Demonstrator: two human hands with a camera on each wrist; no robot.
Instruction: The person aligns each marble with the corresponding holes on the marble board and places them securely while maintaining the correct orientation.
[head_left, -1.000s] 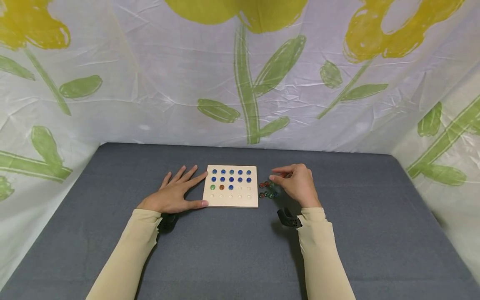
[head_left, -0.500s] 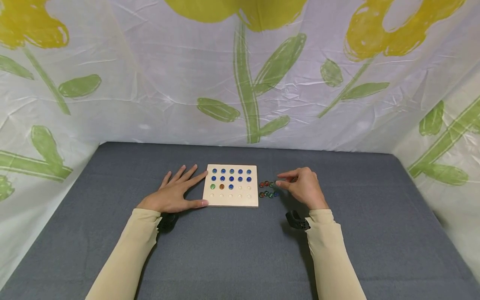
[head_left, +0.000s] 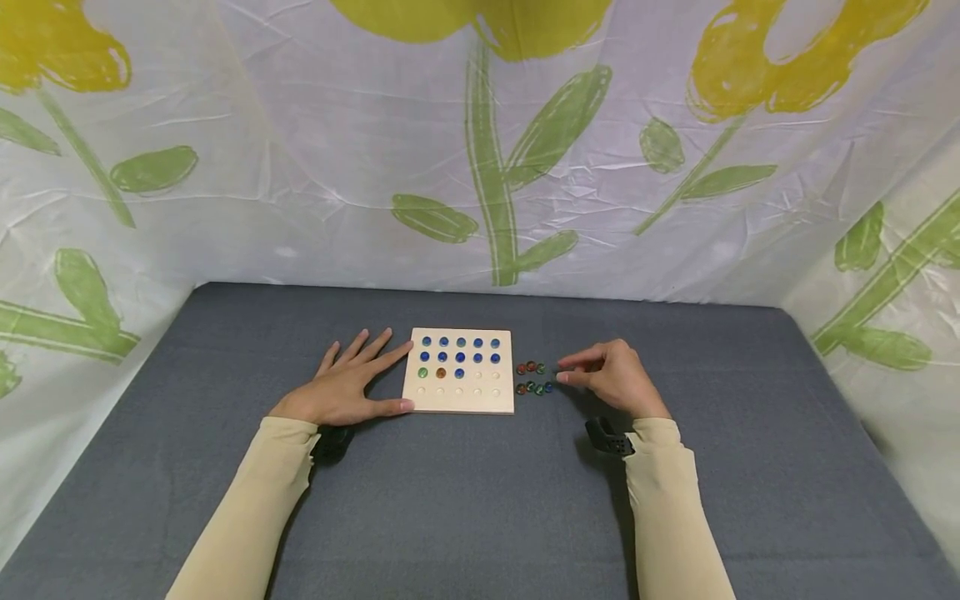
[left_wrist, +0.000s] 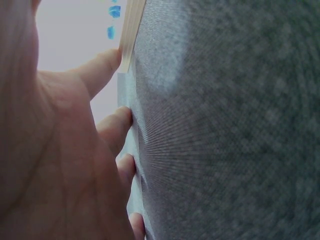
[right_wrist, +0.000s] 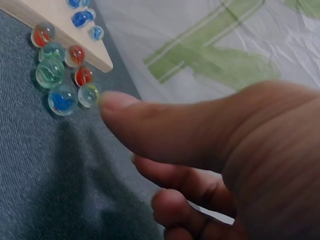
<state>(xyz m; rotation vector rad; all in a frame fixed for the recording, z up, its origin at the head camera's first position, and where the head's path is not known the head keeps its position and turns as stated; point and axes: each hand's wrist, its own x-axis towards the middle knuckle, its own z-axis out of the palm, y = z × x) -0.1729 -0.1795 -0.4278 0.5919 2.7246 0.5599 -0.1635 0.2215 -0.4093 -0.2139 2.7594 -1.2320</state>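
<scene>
A pale wooden board (head_left: 468,402) lies on the table, with rows of round hollows. Blue marbles fill most of its two back rows; a green marble (head_left: 423,373), an orange-brown marble (head_left: 441,373) and a blue marble (head_left: 460,373) sit in the third. My left hand (head_left: 341,392) is spread at the board's left side, thumb and index fingertips touching its edge. Right of the board, several loose red, green and blue marbles (right_wrist: 50,72) lie in two short rows. Beside them is my right hand (head_left: 617,379), thumb and index finger apart, no marble visible between them.
A dark grey cloth (head_left: 465,508) covers the table. Behind it hangs a white curtain (head_left: 300,125) printed with yellow flowers and green leaves. Black wrist straps (head_left: 609,437) show at both cuffs.
My right hand has moved right and slightly towards me, away from above the loose marbles. The left hand, the board and the marbles have stayed in place.
</scene>
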